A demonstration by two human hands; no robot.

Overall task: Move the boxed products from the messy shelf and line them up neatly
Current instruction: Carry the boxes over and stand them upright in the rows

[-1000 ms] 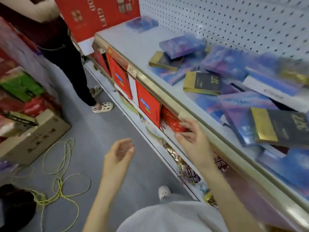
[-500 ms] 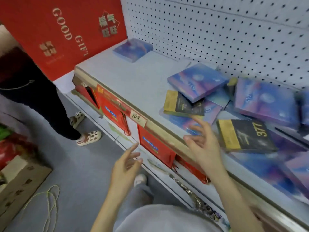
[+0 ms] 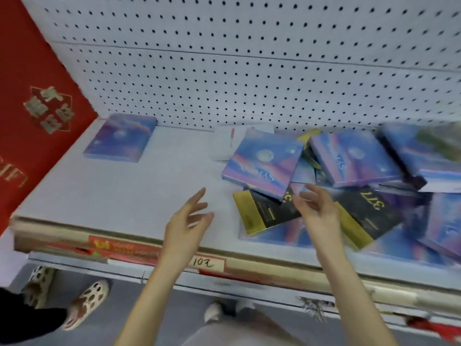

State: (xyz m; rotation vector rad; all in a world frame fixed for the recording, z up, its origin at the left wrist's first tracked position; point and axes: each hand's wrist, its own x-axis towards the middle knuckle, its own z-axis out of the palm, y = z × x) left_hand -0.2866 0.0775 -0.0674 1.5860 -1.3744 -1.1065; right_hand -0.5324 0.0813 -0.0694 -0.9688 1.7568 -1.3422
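Just beyond right hand, blue box lies topmost; left hand alongside, both spread, empty. Suggest gripping opposite edges, lifting clear.

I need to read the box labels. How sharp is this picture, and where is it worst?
Head view: motion blur throughout, worst on the blue boxes at the right edge; left hand and right hand soft-edged; handwritten price tag legible.

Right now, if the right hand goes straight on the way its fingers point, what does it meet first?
Probably the near corner of the blue-purple box lying on the black-and-gold box. The open right hand hovers just short of it, though depth is unclear.
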